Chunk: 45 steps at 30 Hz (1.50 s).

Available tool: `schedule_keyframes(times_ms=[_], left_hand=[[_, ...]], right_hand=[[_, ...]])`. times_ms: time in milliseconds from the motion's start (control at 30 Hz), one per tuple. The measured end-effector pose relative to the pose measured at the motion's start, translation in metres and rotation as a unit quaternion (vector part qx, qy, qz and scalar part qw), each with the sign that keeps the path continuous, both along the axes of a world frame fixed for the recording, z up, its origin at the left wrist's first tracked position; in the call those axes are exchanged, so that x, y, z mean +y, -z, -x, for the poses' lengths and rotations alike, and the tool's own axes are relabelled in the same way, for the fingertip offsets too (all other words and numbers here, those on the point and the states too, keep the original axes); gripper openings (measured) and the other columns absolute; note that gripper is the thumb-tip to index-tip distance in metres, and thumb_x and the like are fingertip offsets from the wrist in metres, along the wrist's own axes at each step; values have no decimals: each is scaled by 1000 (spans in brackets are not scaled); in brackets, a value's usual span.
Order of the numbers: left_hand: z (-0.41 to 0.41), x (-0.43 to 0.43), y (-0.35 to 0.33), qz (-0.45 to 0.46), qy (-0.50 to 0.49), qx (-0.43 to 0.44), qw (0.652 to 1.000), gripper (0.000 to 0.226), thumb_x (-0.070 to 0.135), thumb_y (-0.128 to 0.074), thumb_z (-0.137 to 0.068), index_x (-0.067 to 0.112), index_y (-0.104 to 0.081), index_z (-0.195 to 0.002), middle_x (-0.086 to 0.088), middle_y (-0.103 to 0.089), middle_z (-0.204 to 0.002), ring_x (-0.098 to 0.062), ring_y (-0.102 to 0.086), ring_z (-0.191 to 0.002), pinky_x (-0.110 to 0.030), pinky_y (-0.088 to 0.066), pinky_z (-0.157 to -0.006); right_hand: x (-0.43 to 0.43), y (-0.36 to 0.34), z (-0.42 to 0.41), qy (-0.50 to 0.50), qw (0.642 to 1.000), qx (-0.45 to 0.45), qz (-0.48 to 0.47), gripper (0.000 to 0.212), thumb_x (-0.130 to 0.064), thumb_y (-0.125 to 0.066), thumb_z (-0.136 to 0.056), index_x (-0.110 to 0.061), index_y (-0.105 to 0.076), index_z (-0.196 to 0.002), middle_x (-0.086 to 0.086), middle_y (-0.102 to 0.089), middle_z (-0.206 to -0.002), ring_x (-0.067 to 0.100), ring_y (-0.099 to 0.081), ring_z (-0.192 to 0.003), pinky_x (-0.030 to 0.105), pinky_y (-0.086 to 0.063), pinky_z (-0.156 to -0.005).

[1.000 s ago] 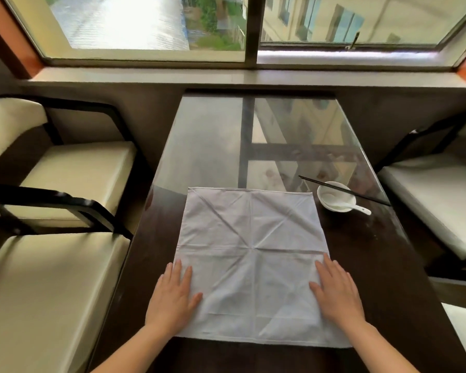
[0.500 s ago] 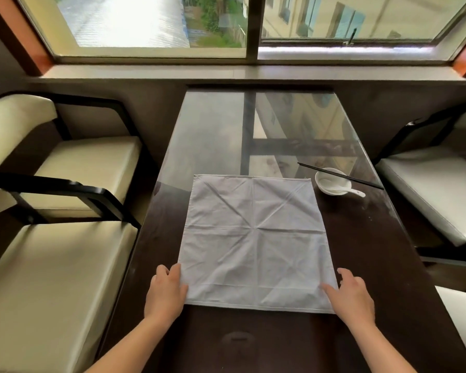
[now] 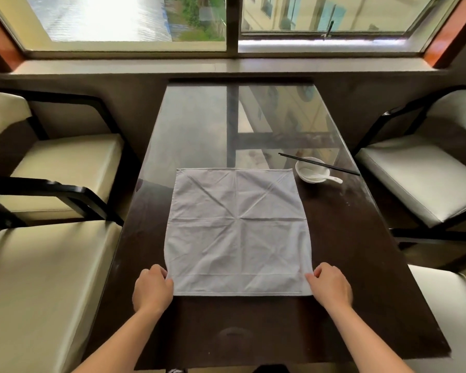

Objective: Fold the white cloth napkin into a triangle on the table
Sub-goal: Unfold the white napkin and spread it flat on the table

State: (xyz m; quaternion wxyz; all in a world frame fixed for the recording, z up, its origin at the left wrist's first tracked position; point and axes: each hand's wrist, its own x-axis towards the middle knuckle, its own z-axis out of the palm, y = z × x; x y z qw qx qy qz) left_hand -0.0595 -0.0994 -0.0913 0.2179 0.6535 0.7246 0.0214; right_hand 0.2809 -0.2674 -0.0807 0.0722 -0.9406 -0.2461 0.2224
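Seen from above, looking down a dark table (image 3: pixel 347 265) toward a window (image 3: pixel 226 22). At the far left, two cream-cushioned chairs (image 3: pixel 51 170) with black frames stand beside the table, partly cut off by the frame edge. The left hand (image 3: pixel 152 290) rests at the near left corner of the white cloth napkin (image 3: pixel 237 232), fingers curled against the cloth's edge; the fingertips are tucked out of sight, so it is hard to tell whether they pinch the cloth or only touch it. The napkin lies unfolded and flat in the middle of the table, a creased square with fold lines crossing at its centre. The right hand (image 3: pixel 331 288) sits at the near right corner in the same curled pose, its grip equally unclear. Beyond the napkin's far right corner stands a small white bowl (image 3: pixel 312 169) with a white spoon (image 3: pixel 331 179) in it and black chopsticks (image 3: pixel 319 164) laid across the rim. Farther right, more cream chairs (image 3: pixel 420 179) are partly cropped. The glossy far half of the tabletop mirrors the window.
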Motion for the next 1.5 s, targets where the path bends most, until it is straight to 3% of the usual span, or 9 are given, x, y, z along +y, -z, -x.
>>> schedule_keyframes(times_ms=[167, 333, 633, 933, 1100, 1200, 1300, 1400, 1500], left_hand=[[-2, -1, 2, -8, -58, -111, 992, 14, 22, -62, -86, 23, -49, -81, 0, -59, -77, -16, -56, -68, -32, -43, -53], [5, 2, -2, 18, -198, -310, 930, 21, 13, -66, -88, 20, -54, -103, -5, -61, -94, -23, -62, -83, -44, -58, -70], [38, -11, -5, -5, -172, -286, 942, 6, 16, -72, -88, 20, -72, -92, -2, -70, -90, -24, -65, -86, -49, -60, -77], [80, -42, -5, 15, -131, -288, 948, 7, 15, -77, -84, 22, -77, -85, 3, -74, -86, -20, -68, -86, -46, -61, -77], [88, -51, -7, 22, -143, -348, 926, 11, 10, -75, -84, 21, -77, -83, 0, -75, -86, -22, -68, -86, -37, -59, -66], [85, -49, -9, 50, -197, -417, 886, 12, 3, -68, -88, 12, -77, -88, -9, -74, -94, -28, -67, -92, -39, -58, -69], [79, -48, -13, 68, -246, -480, 840, 29, -8, -51, -88, 5, -76, -89, -14, -74, -96, -32, -68, -93, -40, -57, -71], [79, -48, -13, 70, -224, -485, 843, 41, -18, -47, -84, 9, -78, -91, -14, -75, -97, -32, -71, -92, -41, -58, -78], [81, -44, -9, 74, -195, -492, 845, 36, -17, -65, -80, 13, -77, -97, -11, -78, -95, -28, -74, -89, -43, -57, -86]], right_hand=[[-5, -5, 0, 56, 995, 56, -68, 19, -36, -63, -93, -23, -52, -83, 0, -66, -76, 17, -63, -66, 30, -41, -51], [-13, -7, 1, 145, 953, 158, -213, 19, -18, -71, -91, -27, -54, -94, 7, -67, -86, 21, -71, -64, 34, -56, -54], [-32, -2, -4, 134, 949, 160, -236, 10, -16, -69, -93, -23, -70, -86, 1, -71, -87, 20, -72, -66, 32, -61, -59], [-61, 1, 3, 125, 948, 196, -217, 9, -14, -72, -91, -21, -73, -85, 3, -73, -85, 21, -73, -68, 22, -57, -50], [-67, 2, 3, 134, 940, 219, -225, 7, -15, -74, -90, -20, -75, -87, 1, -75, -84, 21, -74, -67, 23, -57, -51], [-66, 1, 2, 158, 923, 244, -251, 6, -15, -71, -92, -19, -76, -92, 1, -76, -85, 21, -75, -68, 26, -59, -54], [-63, -2, 0, 183, 890, 293, -298, 22, -5, -58, -98, -13, -78, -97, 5, -76, -93, 24, -77, -74, 33, -62, -61], [-62, -5, 0, 168, 878, 316, -318, 43, 13, -41, -95, -9, -76, -106, 9, -70, -108, 24, -78, -82, 36, -63, -74], [-60, -5, 0, 147, 884, 311, -316, 44, 18, -50, -93, -16, -75, -105, 8, -72, -107, 19, -78, -84, 29, -62, -72]])
